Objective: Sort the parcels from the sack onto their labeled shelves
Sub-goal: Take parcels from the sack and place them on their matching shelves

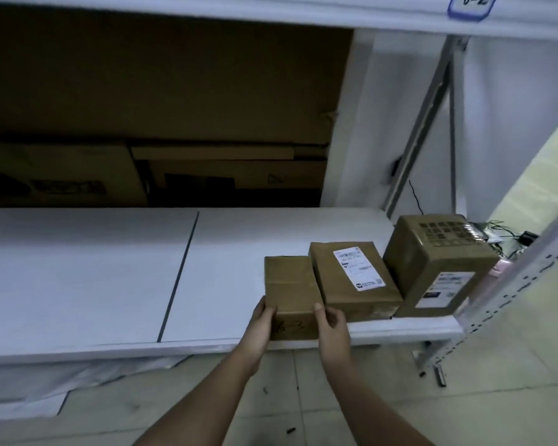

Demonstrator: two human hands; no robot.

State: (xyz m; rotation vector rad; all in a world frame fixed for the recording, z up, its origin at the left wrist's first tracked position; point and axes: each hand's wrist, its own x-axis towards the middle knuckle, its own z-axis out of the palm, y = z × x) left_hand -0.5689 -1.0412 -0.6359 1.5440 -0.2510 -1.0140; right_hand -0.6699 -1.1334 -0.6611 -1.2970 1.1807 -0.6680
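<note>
A small brown cardboard parcel with "6-3" handwritten on its near face rests on the white shelf, at its front edge. My left hand grips its left near corner and my right hand grips its right near corner. Touching its right side lies a flat brown parcel with a white shipping label on top. Further right stands a taller brown box with a label on its near face. The sack is not in view.
Large dark cardboard boxes fill the back of the shelf bay. A shelf tag reading "6-2" hangs on the board above. A perforated metal upright stands at the right. Cables lie behind the tall box. White plastic sheeting lies on the tiled floor below.
</note>
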